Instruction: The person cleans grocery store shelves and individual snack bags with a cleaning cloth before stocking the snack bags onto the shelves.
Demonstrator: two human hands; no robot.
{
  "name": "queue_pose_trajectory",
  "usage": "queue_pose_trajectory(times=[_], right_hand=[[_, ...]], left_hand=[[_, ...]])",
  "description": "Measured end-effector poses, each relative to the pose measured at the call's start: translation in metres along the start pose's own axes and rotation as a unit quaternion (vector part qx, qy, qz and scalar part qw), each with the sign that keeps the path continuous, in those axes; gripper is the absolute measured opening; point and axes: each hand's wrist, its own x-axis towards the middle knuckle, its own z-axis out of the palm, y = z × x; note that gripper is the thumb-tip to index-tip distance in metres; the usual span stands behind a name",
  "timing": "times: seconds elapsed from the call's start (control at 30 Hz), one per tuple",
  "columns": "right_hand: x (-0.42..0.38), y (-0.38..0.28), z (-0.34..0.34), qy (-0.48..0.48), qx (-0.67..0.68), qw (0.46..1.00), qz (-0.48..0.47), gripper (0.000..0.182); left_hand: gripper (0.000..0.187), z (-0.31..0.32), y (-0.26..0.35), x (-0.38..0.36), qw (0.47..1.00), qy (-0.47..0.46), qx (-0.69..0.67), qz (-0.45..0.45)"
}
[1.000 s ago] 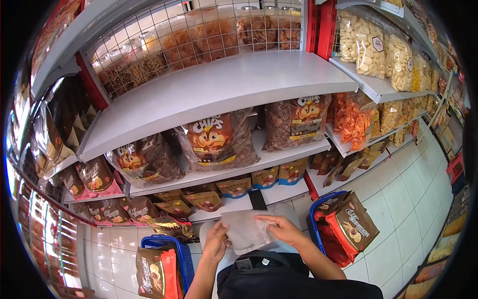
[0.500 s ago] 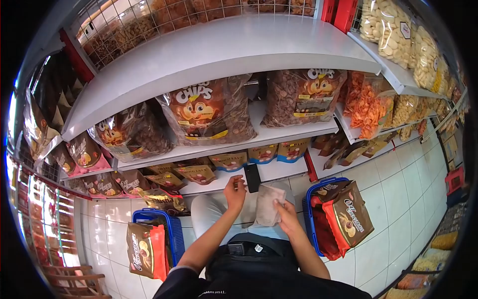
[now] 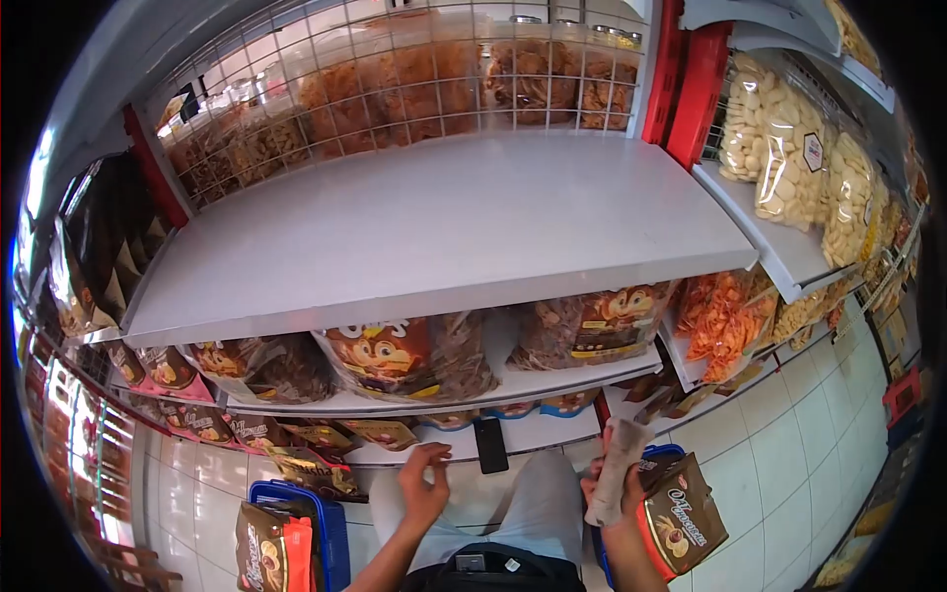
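My right hand (image 3: 621, 536) is wrapped round a folded pale grey cloth (image 3: 619, 474), held up over the right basket. My left hand (image 3: 424, 481) hovers above my left knee, its fingers loosely bent and apart, with nothing in it. Between my knees and the shelving, a black phone (image 3: 490, 446) rests at the edge of the bottom shelf. In front of me stretches a bare grey shelf board (image 3: 444, 217). Large bags of chocolate chips (image 3: 385, 360) stand on the shelf below it.
A blue basket (image 3: 335, 538) with brown-and-red snack packs (image 3: 271, 548) stands left of me, and another blue basket (image 3: 659, 451) with similar packs (image 3: 683, 518) on the right. Wire mesh (image 3: 414, 89) backs the shelf. Bags of pale chips (image 3: 789, 148) fill the right-hand shelf.
My view has tilted up, showing more of the upper board. My right hand has carried the cloth rightward from over my lap, and the cloth now looks narrower and bunched. My left hand stays empty.
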Motion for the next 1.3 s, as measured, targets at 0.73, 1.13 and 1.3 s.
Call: queue_pose_trajectory(times=[0.73, 1.13, 1.3], right_hand=[[0.180, -0.039, 0.425, -0.135, -0.864, 0.385, -0.293, 0.029], [0.400, -0.124, 0.400, -0.100, -0.982, -0.035, -0.158, 0.054], [0.416, -0.134, 0.356, -0.095, -0.986, 0.070, -0.122, 0.035]], left_hand=[[0.020, -0.440, 0.093, 0.346, 0.904, 0.087, 0.308, 0.283], [0.036, -0.457, 0.072, 0.349, 0.933, 0.040, 0.314, 0.170], [0.041, -0.480, 0.071, 0.340, 0.886, 0.068, 0.429, 0.161]])
